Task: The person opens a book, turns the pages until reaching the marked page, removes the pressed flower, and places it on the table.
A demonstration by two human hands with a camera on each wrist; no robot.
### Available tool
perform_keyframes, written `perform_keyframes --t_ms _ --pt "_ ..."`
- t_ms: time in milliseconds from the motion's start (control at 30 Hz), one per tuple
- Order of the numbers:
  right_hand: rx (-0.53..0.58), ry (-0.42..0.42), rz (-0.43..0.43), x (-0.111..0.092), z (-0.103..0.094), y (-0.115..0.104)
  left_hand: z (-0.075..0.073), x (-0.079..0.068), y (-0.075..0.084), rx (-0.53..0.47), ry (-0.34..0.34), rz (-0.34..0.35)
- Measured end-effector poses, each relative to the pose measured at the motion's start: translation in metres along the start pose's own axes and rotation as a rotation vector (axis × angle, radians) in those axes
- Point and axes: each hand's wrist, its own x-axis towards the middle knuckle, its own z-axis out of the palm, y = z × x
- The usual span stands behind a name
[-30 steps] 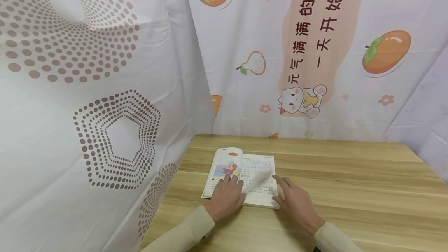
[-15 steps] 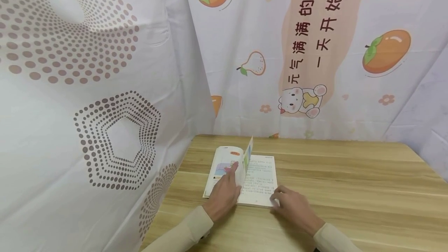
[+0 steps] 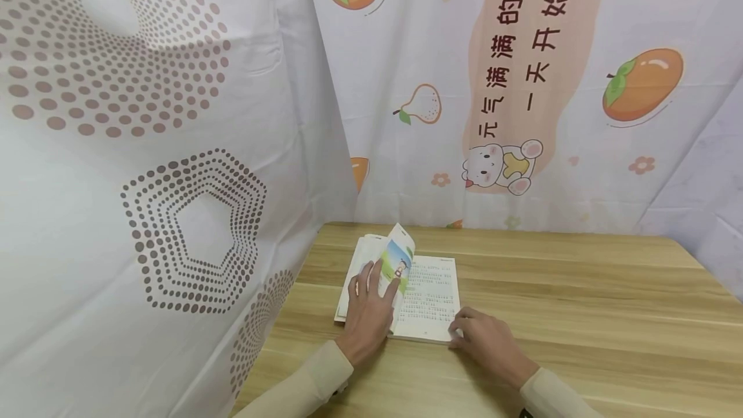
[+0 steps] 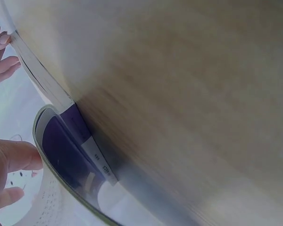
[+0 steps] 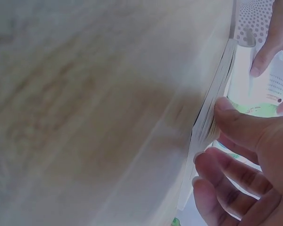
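An open book (image 3: pixel 432 298) with small printed text lies on the table. One leaf with a blue and green picture (image 3: pixel 397 262) stands curled up near the spine, leaning over the left side. My left hand (image 3: pixel 367 315) rests on that left side, fingers extended and spread against the turned leaf. In the left wrist view the dark purple spine (image 4: pixel 75 123) shows beneath the bent pages, beside the thumb. At the lower right corner, my right hand (image 3: pixel 486 340) pinches the pages, its thumb against the page edges (image 5: pixel 210 115) and the other fingers bent.
The wood-grain table (image 3: pixel 569 295) extends to the right of the book. A white dotted curtain (image 3: pixel 174 224) hangs close on the left. Behind the table hangs a curtain printed with fruit and a cartoon animal (image 3: pixel 490 166).
A leaf has swung from the right side over to the left. My left hand has shifted slightly left and spread its fingers on it. The right hand has moved down to the book's lower corner.
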Motion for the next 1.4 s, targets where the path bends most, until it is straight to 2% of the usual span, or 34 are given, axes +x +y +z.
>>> perform_keyframes --t_ms 233,300,633,833,1233,1400 --pt "0.018 -0.016 -0.010 0.001 0.000 0.002 -0.002 -0.001 -0.002 0.029 0.000 0.050" --pt "0.023 -0.019 -0.007 0.001 0.000 0.002 -0.003 -0.001 -0.002 0.032 -0.021 0.056" --pt "-0.009 0.037 -0.061 0.001 0.000 0.002 -0.007 -0.003 0.001 -0.043 -0.208 0.152" --pt "-0.025 0.064 -0.021 0.000 -0.001 -0.001 -0.008 -0.008 0.002 -0.075 -0.301 0.182" --pt "-0.062 0.104 0.015 0.000 -0.002 -0.005 -0.004 -0.010 0.002 -0.143 -0.259 0.125" --pt "-0.078 0.111 0.014 0.001 -0.002 -0.005 -0.004 -0.009 0.002 -0.136 -0.234 0.137"
